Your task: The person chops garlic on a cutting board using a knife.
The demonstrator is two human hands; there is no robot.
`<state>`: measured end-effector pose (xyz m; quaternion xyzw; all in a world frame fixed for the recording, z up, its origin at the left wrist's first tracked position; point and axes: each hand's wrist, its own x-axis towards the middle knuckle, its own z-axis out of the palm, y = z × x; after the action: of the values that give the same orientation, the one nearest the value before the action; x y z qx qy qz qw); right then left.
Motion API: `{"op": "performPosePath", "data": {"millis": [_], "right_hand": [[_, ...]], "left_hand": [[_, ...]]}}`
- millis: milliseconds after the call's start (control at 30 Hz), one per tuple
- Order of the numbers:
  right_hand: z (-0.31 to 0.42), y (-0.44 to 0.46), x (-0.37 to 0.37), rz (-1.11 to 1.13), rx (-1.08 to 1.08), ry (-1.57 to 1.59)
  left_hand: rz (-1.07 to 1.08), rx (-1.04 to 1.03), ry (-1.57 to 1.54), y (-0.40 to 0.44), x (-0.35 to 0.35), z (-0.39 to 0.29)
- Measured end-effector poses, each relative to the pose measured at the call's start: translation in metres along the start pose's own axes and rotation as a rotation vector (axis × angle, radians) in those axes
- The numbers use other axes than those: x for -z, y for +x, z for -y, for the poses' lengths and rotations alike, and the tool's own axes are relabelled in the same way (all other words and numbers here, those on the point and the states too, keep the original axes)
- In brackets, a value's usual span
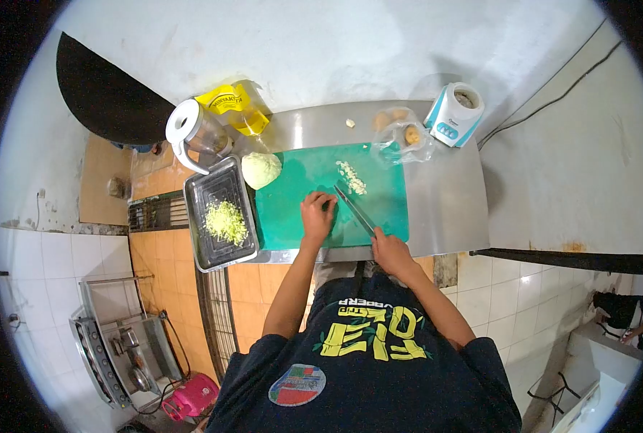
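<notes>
The green cutting board (300,209) lies on a metal table (448,209), in front of the person. The right hand (391,250) is at the board's near edge, toward its right corner, closed around the handle of a knife (355,211). The blade slants over the board, its tip pointing away from the person and to the left, near the fingers of the left hand. The left hand (318,215) is over the near half of the board, its fingers bent and held narrow; whether they pinch anything, I cannot tell.

Chopped pale pieces (352,178) lie in a loose strip on the far half of the board, beyond the knife tip. A pale green cabbage (261,170) sits at the board's far left corner. Left of the board is a metal tray (246,249) with a heap of green shreds (225,222) in it. Beyond the tray stand a lidded jug (209,136) and a yellow pouch (235,108). At the board's far right corner is a clear plastic bag (410,150) with round brown items inside, and past it a white and blue appliance base (451,119).
</notes>
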<state>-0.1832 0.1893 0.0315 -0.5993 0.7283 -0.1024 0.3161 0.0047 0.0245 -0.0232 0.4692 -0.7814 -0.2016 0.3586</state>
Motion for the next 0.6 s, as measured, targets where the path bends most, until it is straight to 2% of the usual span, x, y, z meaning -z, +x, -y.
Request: {"op": "performPosePath", "data": {"millis": [200,433,600], "right_hand": [[-0.003,0.000,-0.007,-0.020,0.054,-0.036],[0.007,0.006,-0.014,0.077,0.036,-0.178],[0.021,0.025,-0.016,0.039,0.065,-0.157]], "left_hand": [[0.031,0.063,-0.028,-0.001,-0.004,0.003],[0.026,0.028,-0.009,-0.001,0.000,0.002],[0.000,0.005,-0.010,-0.001,-0.004,0.006]]}}
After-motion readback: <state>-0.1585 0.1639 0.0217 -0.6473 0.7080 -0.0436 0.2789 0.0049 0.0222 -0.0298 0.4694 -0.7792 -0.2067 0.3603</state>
